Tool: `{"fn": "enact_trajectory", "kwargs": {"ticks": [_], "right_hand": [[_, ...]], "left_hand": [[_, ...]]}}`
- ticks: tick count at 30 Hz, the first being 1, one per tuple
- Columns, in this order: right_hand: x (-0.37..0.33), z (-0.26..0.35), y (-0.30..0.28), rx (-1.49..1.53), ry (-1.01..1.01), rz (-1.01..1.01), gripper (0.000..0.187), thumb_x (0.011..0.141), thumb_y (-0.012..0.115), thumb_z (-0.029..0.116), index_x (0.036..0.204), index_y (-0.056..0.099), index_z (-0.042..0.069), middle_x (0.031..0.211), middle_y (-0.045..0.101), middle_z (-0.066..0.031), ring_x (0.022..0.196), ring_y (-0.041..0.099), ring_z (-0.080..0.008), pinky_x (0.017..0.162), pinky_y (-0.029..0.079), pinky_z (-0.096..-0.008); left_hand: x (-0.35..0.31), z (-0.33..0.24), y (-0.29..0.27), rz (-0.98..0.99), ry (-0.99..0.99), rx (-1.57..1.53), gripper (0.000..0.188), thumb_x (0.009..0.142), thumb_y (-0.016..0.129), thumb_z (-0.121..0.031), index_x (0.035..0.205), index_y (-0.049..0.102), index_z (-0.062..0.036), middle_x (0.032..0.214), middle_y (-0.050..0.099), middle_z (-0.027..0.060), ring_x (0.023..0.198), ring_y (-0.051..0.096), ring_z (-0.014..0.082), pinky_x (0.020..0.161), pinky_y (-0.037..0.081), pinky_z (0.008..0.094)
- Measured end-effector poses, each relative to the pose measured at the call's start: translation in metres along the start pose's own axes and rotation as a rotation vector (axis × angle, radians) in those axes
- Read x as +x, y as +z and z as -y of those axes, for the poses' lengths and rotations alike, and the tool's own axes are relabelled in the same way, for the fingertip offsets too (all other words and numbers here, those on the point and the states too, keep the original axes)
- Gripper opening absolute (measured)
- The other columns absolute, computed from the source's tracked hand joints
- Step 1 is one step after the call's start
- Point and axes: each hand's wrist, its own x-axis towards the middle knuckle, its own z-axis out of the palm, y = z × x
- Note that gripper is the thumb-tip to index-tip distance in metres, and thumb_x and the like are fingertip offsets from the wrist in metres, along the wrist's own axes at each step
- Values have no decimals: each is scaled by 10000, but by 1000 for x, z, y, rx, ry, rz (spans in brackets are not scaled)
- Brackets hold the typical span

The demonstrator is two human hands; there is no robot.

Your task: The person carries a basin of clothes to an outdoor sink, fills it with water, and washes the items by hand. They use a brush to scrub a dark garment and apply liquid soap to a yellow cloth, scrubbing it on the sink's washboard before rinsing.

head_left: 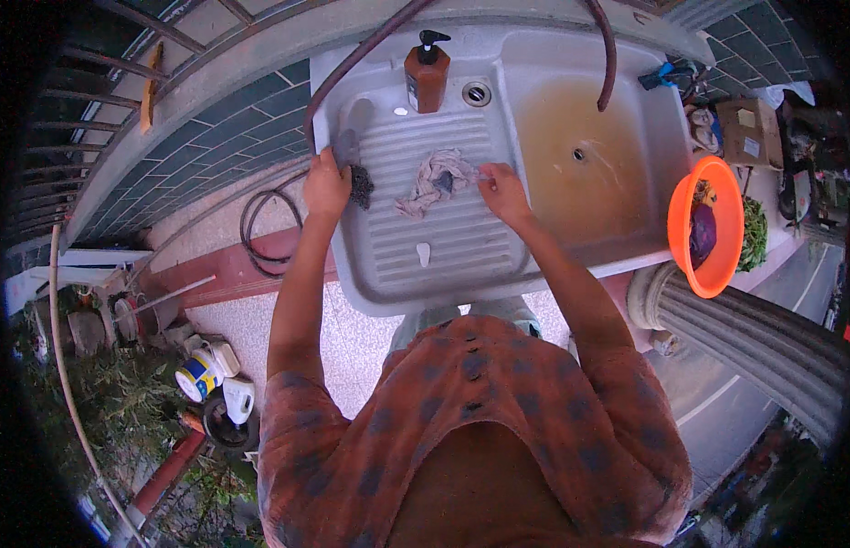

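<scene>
At the left rim of the pale washboard sink (374,292), my left hand (326,185) is closed. A dark red hose (356,62) comes down right beside its fingers; whether they grip the hose, the rim or something else is unclear. Against this hand lies a dark mesh scrubber (361,187), with a greyish translucent shape (348,144) just above it. My right hand (505,194) pinches the right end of a crumpled, pale pinkish cloth (436,178) on the ribbed washboard. A small white piece (424,254) lies nearer to me on the ribs.
A brown pump bottle (427,78) stands at the back, left of a drain (477,94). Brownish water covers the right basin (658,137), where another hose (609,59) hangs. An orange bowl (681,215) stands at the right edge above a grey column (744,333).
</scene>
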Motion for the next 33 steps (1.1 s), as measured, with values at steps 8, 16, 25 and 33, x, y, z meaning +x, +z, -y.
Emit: {"fn": "enact_trajectory", "kwargs": {"ticks": [8, 16, 25, 33], "right_hand": [[23, 22, 20, -233, -38, -30, 156, 688, 625, 187, 831, 576, 148, 818, 536, -90, 862, 515, -307, 737, 459, -395], [30, 49, -1, 167, 24, 22, 121, 739, 562, 133, 811, 483, 76, 753, 544, -88, 737, 534, -276, 635, 441, -348], [24, 100, -38, 699, 18, 169, 67, 826, 480, 96, 840, 423, 61, 722, 441, -14, 658, 414, -99, 600, 383, -256], [35, 98, -77, 987, 197, -10, 49, 837, 504, 135, 829, 479, 94, 759, 426, 37, 710, 385, -62, 644, 345, -205]], "left_hand": [[20, 7, 7, -31, 61, 120, 503, 721, 630, -210, 1170, 429, -107, 1012, 487, 157, 886, 544, 352, 706, 478, 437], [7, -25, -19, -143, 167, 373, 635, 636, 706, -215, 1200, 428, -123, 1090, 462, 137, 987, 481, 327, 850, 402, 419], [-17, -68, 34, 651, 345, -676, 496, 672, 704, -221, 1100, 531, -40, 1046, 565, 134, 951, 532, 237, 823, 412, 342], [-8, -73, -31, 802, -40, -1474, 234, 869, 529, -252, 960, 564, -39, 939, 612, 75, 804, 564, 141, 730, 445, 265]]}}
